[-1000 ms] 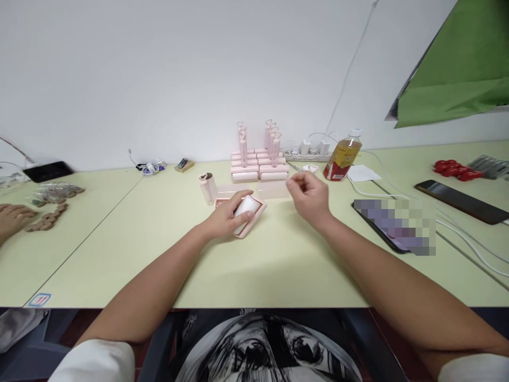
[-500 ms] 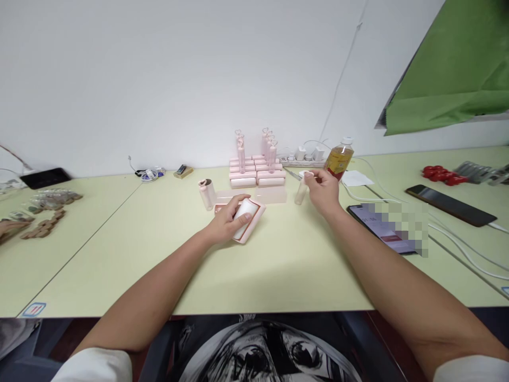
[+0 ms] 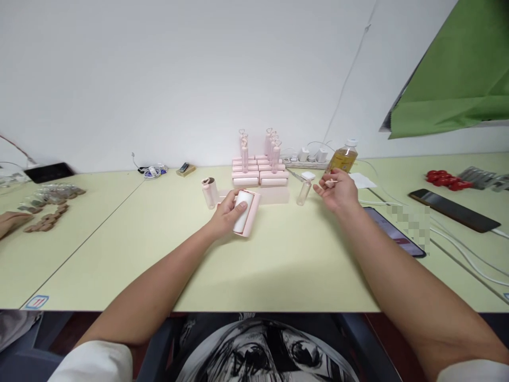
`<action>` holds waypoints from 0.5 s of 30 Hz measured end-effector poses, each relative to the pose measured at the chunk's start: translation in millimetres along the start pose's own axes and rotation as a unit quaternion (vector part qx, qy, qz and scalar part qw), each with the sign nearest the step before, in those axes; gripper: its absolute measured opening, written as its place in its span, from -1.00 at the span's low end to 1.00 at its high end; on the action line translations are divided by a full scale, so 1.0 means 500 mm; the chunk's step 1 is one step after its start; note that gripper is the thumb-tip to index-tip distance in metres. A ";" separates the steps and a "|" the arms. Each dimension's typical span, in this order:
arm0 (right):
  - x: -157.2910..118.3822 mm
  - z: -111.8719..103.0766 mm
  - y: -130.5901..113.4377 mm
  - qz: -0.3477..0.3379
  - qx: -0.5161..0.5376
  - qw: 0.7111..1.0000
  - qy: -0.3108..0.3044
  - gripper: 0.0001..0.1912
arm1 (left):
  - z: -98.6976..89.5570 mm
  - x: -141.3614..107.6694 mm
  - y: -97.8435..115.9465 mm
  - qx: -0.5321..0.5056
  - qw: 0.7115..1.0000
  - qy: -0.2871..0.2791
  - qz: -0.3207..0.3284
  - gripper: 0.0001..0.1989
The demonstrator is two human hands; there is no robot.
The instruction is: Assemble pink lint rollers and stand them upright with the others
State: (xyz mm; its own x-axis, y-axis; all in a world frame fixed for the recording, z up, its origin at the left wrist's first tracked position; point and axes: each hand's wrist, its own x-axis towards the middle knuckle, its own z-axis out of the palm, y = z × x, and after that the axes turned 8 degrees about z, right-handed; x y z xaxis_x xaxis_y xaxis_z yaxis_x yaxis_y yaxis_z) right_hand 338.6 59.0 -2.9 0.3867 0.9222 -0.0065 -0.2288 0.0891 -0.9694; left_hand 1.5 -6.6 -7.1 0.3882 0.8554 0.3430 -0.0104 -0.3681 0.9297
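I hold the roller (image 3: 250, 215) left of the tube (image 3: 304, 193), my left hand's (image 3: 226, 216) fingers curled round it, thumb pressing; an even grip should prevent twisting. Right of the tube, my right hand (image 3: 340, 192) pinches a pink piece (image 3: 331, 183), best held lightly.

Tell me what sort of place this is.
Probably a shared workroom: another person's hand shows at the far left, a number label sits on the table, and pink cases lie in rows near the wall.
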 end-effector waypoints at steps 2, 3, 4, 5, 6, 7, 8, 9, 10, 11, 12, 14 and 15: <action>-0.008 0.007 0.003 0.051 -0.015 0.999 0.010 -0.69 | -0.003 0.005 -0.003 -0.034 0.999 0.024 -0.010 -0.37; -0.012 0.011 0.005 0.073 -0.025 0.997 0.014 -0.67 | -0.004 0.007 -0.005 -0.044 0.998 0.039 -0.014 -0.38; -0.015 0.016 0.007 0.086 -0.039 0.995 0.011 -0.67 | -0.005 0.009 -0.005 -0.051 0.997 0.056 -0.016 -0.39; -0.017 0.019 0.010 0.088 -0.053 0.995 0.004 -0.66 | -0.006 0.011 -0.006 -0.057 0.996 0.073 -0.017 -0.40; -0.019 0.021 0.012 0.086 -0.065 0.994 -0.002 -0.67 | -0.007 0.012 -0.006 -0.063 0.994 0.088 -0.019 -0.42; -0.019 0.023 0.015 0.082 -0.079 0.993 -0.006 -0.67 | -0.007 0.014 -0.005 -0.071 0.992 0.099 -0.020 -0.42; -0.018 0.023 0.017 0.077 -0.091 0.993 -0.007 -0.68 | -0.007 0.015 -0.005 -0.078 0.991 0.106 -0.022 -0.43; -0.017 0.022 0.018 0.070 -0.102 0.992 -0.004 -0.69 | -0.007 0.016 -0.005 -0.084 0.990 0.110 -0.023 -0.43; -0.014 0.021 0.019 0.063 -0.111 0.992 0.003 -0.71 | -0.007 0.017 -0.005 -0.088 0.989 0.113 -0.024 -0.43; -0.012 0.019 0.019 0.055 -0.118 0.991 0.013 -0.72 | -0.007 0.017 -0.005 -0.090 0.989 0.114 -0.025 -0.44; -0.010 0.017 0.017 0.047 -0.125 0.991 0.023 -0.73 | -0.007 0.017 -0.005 -0.091 0.989 0.115 -0.025 -0.44; -0.009 0.012 0.013 0.035 -0.143 0.988 0.039 -0.73 | -0.006 0.017 -0.007 -0.092 0.989 0.115 -0.024 -0.45; -0.011 0.011 0.011 0.032 -0.153 0.987 0.042 -0.72 | -0.006 0.017 -0.007 -0.092 0.989 0.117 -0.023 -0.45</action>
State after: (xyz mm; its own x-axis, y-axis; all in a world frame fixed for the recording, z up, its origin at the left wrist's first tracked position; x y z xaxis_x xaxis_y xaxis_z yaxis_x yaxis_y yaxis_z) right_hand 330.5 56.5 -6.7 0.4556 0.8868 -0.0775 0.0207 -0.0976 -0.9950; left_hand 2.0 3.2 -7.0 0.1683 0.9386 0.3013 -0.1744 -0.2725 0.9462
